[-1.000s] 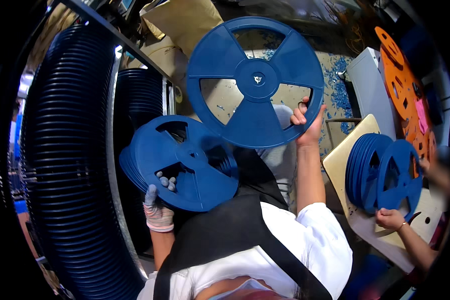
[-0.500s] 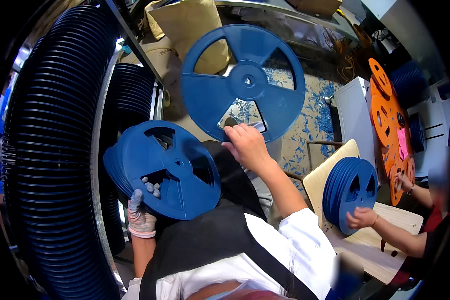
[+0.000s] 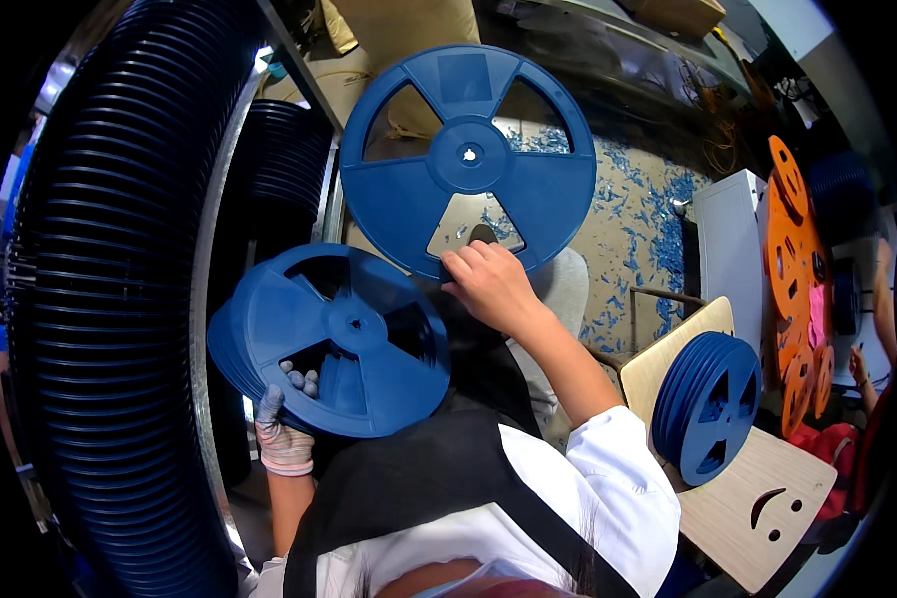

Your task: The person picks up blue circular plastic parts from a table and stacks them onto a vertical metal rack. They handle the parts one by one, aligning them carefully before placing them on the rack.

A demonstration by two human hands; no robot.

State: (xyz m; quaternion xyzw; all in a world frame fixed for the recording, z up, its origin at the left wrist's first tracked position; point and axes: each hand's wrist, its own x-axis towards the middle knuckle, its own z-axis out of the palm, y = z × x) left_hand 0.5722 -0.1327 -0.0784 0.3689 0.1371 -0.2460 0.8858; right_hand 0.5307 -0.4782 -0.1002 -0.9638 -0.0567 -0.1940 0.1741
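My right hand (image 3: 490, 286) grips the lower rim of a single blue plastic reel (image 3: 468, 159), held up flat in front of me with its three cut-out windows showing. My left hand (image 3: 285, 431), in a pale glove, has its fingers hooked through a window of a stack of blue reels (image 3: 334, 339), which it holds from below at my left side. The single reel's lower edge sits just above the stack's upper right rim.
A long row of blue reels (image 3: 110, 299) on a rack fills the left. Another stack of blue reels (image 3: 708, 404) stands on a wooden stool (image 3: 757, 498) at right. Orange reels (image 3: 797, 279) hang beyond a white box (image 3: 733, 249). Blue scraps litter the floor (image 3: 638, 199). Another person's hand (image 3: 857, 364) shows at far right.
My right hand has drawn the single reel closer and lower, toward the stack in my left hand. The other person's hand has left the stack on the stool.
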